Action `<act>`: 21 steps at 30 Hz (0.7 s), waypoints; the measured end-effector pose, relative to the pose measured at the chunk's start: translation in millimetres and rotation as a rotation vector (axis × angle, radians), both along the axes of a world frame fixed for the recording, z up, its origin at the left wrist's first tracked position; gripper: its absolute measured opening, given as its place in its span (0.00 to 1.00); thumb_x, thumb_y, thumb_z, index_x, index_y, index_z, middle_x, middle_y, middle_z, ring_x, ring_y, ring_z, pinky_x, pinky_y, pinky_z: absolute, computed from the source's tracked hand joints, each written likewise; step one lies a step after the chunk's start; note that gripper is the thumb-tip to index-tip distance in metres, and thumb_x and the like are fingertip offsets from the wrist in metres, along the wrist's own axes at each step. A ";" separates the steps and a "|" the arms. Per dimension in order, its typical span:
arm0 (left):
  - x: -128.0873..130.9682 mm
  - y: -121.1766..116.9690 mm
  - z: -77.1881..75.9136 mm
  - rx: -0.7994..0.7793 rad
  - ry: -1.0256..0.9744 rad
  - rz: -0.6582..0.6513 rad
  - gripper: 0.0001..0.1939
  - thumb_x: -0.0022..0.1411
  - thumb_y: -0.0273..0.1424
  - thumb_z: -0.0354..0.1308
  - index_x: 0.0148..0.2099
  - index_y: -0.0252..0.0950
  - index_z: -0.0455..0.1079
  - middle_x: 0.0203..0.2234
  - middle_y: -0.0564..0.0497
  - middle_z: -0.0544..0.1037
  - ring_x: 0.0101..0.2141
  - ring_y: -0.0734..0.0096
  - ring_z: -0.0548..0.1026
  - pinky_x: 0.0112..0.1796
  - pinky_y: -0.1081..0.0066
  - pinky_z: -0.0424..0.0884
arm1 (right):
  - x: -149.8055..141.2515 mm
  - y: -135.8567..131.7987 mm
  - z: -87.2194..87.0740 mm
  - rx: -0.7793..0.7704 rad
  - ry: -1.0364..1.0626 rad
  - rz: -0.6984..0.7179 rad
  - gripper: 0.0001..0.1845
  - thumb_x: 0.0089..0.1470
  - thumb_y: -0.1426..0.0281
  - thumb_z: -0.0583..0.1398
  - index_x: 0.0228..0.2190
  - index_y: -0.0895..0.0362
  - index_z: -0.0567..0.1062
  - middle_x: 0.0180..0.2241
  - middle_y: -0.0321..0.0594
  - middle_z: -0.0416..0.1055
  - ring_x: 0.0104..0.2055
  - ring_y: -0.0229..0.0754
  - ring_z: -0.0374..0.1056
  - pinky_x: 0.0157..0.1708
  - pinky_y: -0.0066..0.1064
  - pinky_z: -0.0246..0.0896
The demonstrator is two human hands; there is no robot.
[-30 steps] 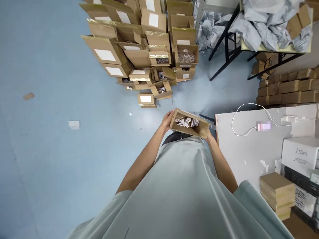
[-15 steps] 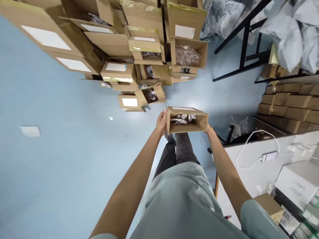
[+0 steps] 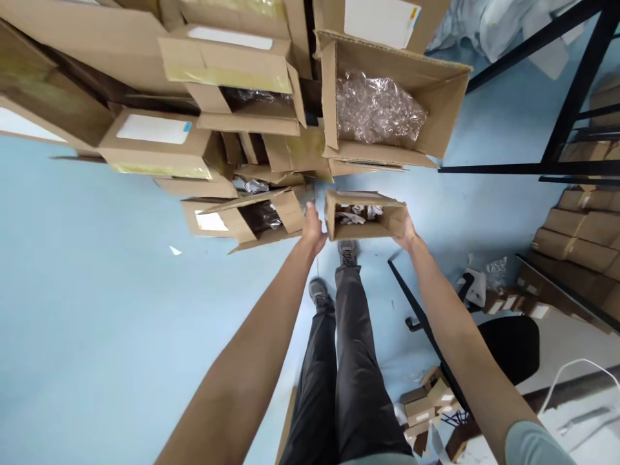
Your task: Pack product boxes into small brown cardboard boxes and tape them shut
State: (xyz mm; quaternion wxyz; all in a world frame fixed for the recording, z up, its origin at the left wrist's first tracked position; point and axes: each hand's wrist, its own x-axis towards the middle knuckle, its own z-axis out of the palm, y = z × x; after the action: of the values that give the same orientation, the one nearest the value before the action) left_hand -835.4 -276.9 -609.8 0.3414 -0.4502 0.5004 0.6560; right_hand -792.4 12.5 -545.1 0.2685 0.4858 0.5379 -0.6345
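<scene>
A small open cardboard box [image 3: 358, 230] is held between my two hands, its opening turned up toward me and crumpled white paper [image 3: 357, 213] inside. My left hand [image 3: 313, 229] is at its left end, fingers by the lower corner and thumb lifted away from the cardboard. Round the right end, my right hand [image 3: 407, 232] grips the box, with some fingers hidden behind it. Just left of my left hand sits another open box [image 3: 288, 212] with dark plastic wrap in it. Above the held box, a larger open box [image 3: 443, 110] contains clear bubble wrap [image 3: 380, 110].
Several more cardboard boxes [image 3: 159, 145] are stacked at the upper left. My shoes [image 3: 320, 294] stand on the blue floor [image 3: 97, 310] below the held box. Black metal legs [image 3: 571, 97] rise at the upper right, and a black chair [image 3: 511, 349] is near my right forearm.
The held box has come down nearer the floor and closer to the stacked boxes. My left thumb has moved off its side. The view has shifted forward, showing both shoes.
</scene>
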 end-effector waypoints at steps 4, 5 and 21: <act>31.6 -11.2 29.6 -0.065 -0.170 0.010 0.42 0.75 0.72 0.50 0.81 0.63 0.67 0.87 0.47 0.57 0.84 0.39 0.57 0.68 0.36 0.77 | 12.4 -16.0 1.6 0.085 -0.093 -0.019 0.48 0.80 0.40 0.31 0.81 0.51 0.62 0.72 0.60 0.75 0.71 0.57 0.76 0.60 0.54 0.80; 45.4 -12.7 44.7 -0.039 -0.195 -0.025 0.43 0.75 0.73 0.49 0.82 0.63 0.66 0.87 0.46 0.56 0.84 0.37 0.57 0.69 0.35 0.76 | 20.6 -22.8 10.0 0.091 -0.108 -0.014 0.49 0.80 0.40 0.31 0.82 0.51 0.61 0.73 0.61 0.74 0.72 0.57 0.75 0.60 0.54 0.80; 134.5 -40.4 340.8 0.075 -0.126 -0.282 0.23 0.88 0.41 0.48 0.72 0.42 0.76 0.79 0.39 0.73 0.79 0.50 0.69 0.77 0.44 0.68 | 145.1 -145.2 270.6 -0.180 0.072 -0.607 0.35 0.82 0.46 0.52 0.77 0.51 0.70 0.73 0.55 0.75 0.74 0.52 0.73 0.74 0.52 0.68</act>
State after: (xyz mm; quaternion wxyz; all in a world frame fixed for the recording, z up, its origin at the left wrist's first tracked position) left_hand -700.9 -317.2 -269.0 0.4774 -0.4025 0.5116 0.5902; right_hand -647.3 -132.7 -274.5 0.0895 0.5756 0.3192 -0.7475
